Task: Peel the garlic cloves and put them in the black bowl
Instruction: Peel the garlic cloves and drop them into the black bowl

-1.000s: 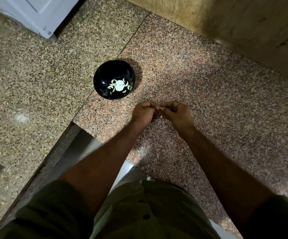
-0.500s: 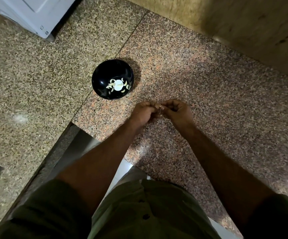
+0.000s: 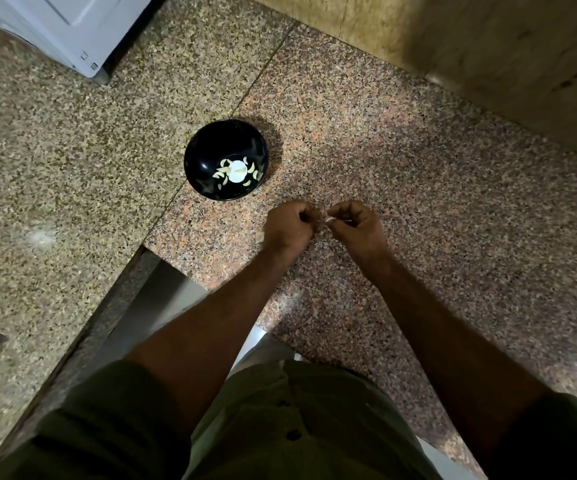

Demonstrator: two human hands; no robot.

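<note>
The worktop is polished speckled granite, pinkish beside the bowl and greyer to its left. The black bowl is glossy and smooth, catching small highlights. The shirt is matt olive cloth with dark buttons. Beyond the bowl, the wall looks like dull, mottled stone.

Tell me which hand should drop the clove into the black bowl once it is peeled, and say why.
Left, probably. The left hand is nearer the black bowl, which sits just up and left of it. The right hand pinches a pale bit, clove or skin unclear, and would have to cross over.
</note>
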